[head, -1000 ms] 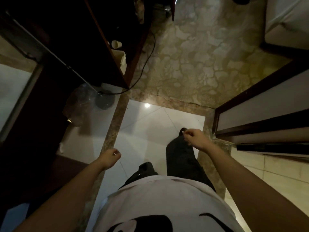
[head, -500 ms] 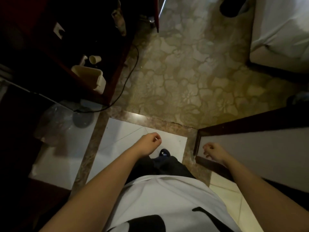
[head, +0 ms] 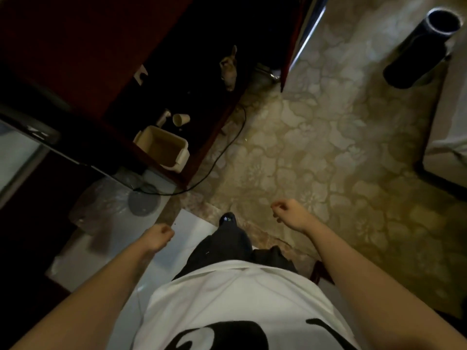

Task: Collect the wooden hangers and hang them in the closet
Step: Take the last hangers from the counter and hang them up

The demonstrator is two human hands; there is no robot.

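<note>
Wooden hangers: none in view; their place cannot be told. Left grip [head: 158,234] and right grip [head: 288,213]: loosely curled, nothing held. Beige floral-patterned carpet [head: 328,147] is laid ahead. Black cable [head: 227,145] beside dark red wooden cabinet [head: 75,46] is best avoided while hangers are sought.

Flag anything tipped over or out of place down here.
A paper cup lies tipped on its side in the dark cabinet, behind the beige bin. A black cable trails loose across the carpet, and crumpled clear plastic sits on the tile.
</note>
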